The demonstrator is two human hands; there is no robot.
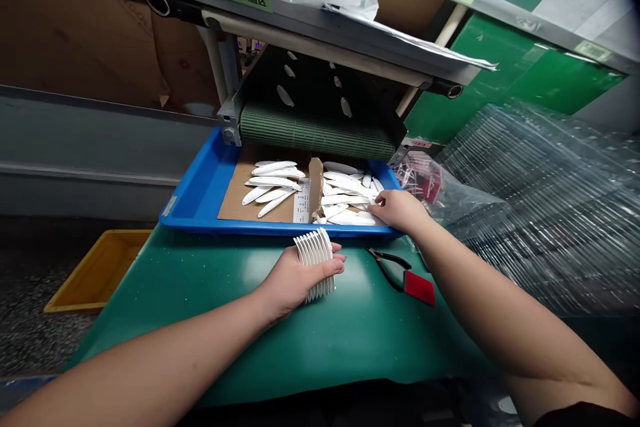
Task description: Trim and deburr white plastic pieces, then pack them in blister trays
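Left hand closed around a fanned stack of white curved plastic pieces, fingers wrapped across the stack, just above the green tabletop. Right hand partly open, at the front rim of a blue tray, fingertips on loose white pieces; firm hold or mere touch, hard to tell from this angle. More white pieces side by side on a cardboard sheet lining the tray, a cardboard flap upright between the two groups. Past the tray's far edge, a green conveyor belt below a dark panel dotted with white pieces. Just beside the right hand on the tabletop, red-handled side-cutting pliers; down on the floor to the left, a yellow bin.
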